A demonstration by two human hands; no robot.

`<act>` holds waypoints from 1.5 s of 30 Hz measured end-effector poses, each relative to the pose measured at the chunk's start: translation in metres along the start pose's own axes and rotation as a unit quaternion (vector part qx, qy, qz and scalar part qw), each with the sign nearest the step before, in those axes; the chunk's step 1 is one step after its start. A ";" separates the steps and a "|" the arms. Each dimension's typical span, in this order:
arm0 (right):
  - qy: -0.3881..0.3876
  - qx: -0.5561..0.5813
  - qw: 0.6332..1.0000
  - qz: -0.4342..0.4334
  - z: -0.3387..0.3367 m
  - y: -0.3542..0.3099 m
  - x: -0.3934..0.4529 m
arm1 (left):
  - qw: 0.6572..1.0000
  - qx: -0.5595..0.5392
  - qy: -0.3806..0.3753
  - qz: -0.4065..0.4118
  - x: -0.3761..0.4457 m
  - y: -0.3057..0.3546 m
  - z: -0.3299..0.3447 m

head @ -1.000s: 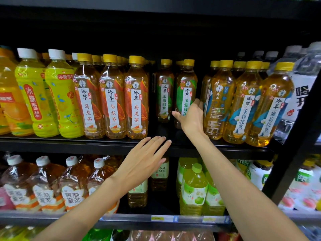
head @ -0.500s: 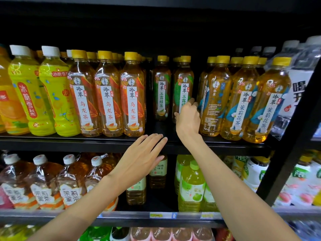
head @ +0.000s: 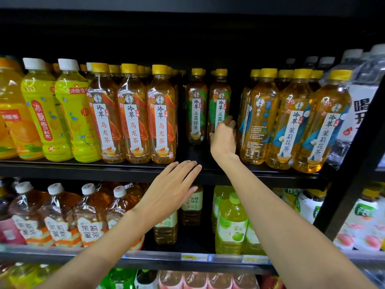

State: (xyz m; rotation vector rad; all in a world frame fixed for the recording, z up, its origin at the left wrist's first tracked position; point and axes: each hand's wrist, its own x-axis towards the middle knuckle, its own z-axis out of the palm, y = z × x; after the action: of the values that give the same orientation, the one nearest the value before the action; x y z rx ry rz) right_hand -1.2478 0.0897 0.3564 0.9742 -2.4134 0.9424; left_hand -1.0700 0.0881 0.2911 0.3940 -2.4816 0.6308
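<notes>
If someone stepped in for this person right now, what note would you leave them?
Right hand: fingers curl round the right green-label tea bottle, set back on the upper shelf.
Left hand: open, hovering at the shelf's front edge, holding nothing.
Done: bottle grasped.
To do: probably draw it forward level with the front row, then its green-label neighbour.

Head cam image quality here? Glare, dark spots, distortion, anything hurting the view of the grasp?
Head view: wide-angle bend, so the black upright leans and the shelf edge bows. Glare streaks show on the orange-label bottles. The recess behind the green-label bottle is near black, yet the right hand gripping it is lit and sharp. The left hand is sharp too, and the bottom corners are soft.
</notes>
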 end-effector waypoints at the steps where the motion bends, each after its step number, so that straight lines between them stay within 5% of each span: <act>1: -0.008 0.011 1.000 0.004 -0.003 0.000 -0.002 | 1.000 0.002 -0.002 -0.002 0.000 0.001 -0.002; 4: -0.011 0.066 0.998 -0.005 -0.018 -0.001 -0.020 | 1.000 -0.002 -0.001 -0.023 -0.004 0.003 -0.011; 8: 0.039 0.109 0.980 -0.160 -0.042 0.008 -0.063 | 0.996 -0.015 0.034 -0.082 -0.029 0.002 -0.038; 12: 0.003 0.203 0.921 -0.333 -0.047 0.005 -0.106 | 0.981 0.035 0.053 -0.182 -0.086 -0.020 -0.067; 18: -0.081 0.269 0.824 -0.492 -0.017 -0.058 -0.175 | 0.927 0.125 -0.056 -0.348 -0.210 -0.060 -0.112; 29: -0.210 0.322 0.717 -0.581 0.047 -0.277 -0.339 | 0.831 0.226 -0.106 -0.498 -0.462 -0.127 -0.226; 36: -0.287 0.333 0.668 -0.600 0.078 -0.415 -0.462 | 0.740 0.298 -0.183 -0.575 -0.600 -0.173 -0.301; 45: -0.376 0.351 0.586 -0.626 0.126 -0.551 -0.573 | 0.664 0.304 -0.220 -0.647 -0.734 -0.228 -0.328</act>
State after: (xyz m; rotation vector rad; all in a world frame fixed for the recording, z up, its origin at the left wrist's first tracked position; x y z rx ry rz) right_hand -0.4669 -0.0264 0.1972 3.1808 -0.8132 0.8548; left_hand -0.2437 0.1670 0.1964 2.4689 -1.5080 0.6775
